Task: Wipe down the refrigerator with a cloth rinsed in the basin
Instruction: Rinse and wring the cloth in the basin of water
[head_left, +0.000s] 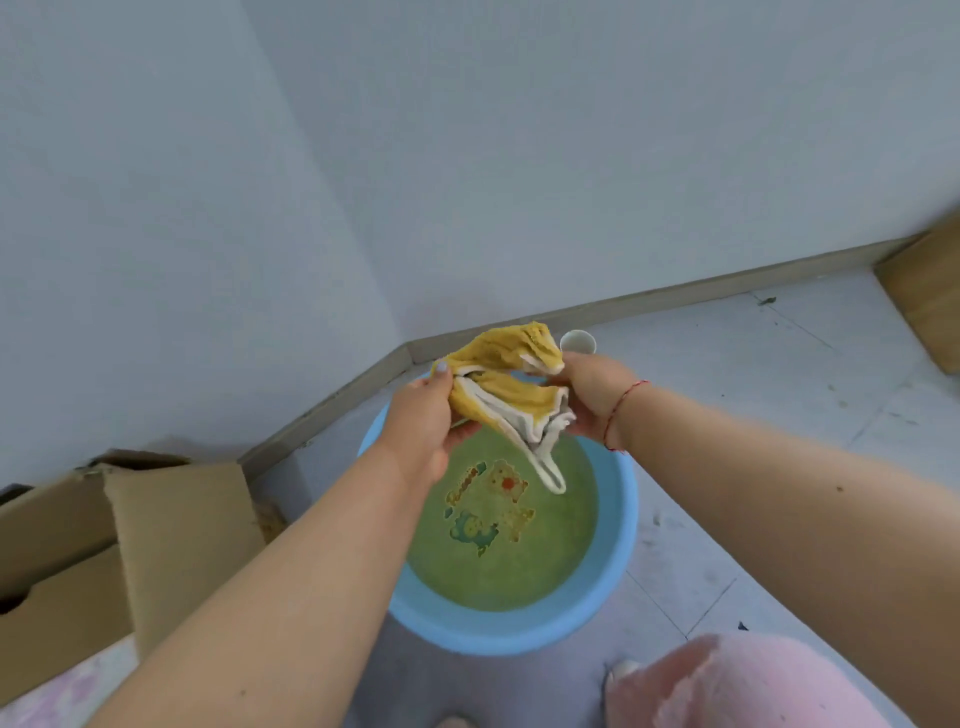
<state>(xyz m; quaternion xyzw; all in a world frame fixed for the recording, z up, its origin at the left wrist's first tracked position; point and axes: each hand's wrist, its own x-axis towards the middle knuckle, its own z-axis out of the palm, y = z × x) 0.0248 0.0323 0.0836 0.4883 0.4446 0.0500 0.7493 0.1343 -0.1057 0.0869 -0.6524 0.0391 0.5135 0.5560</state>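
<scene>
— Cloth, where is it?
— Over my blue basin (618, 545) on the floor, murky green water inside, cardboard box (156, 525) off to the left. Yellow-and-white cloth (511, 400) bunched between both hands, one white end dangling toward the water.
— Hands?
— My left hand (423, 421) grips its left end, my right hand (592, 400) pinches the right. White cup (577, 342) sits behind.

You are looking through a wide-angle lens in soft, even daylight, with no hard glare anywhere. The pale blue-grey walls (467, 156) read flat and bright. Straight lines bow toward the edges: the grey-brown skirting board (727, 288) curves. The brown cardboard box (930, 296) at the right edge smears with blur. Only faint shadow lies beneath the round light-blue plastic basin (618, 545).
</scene>
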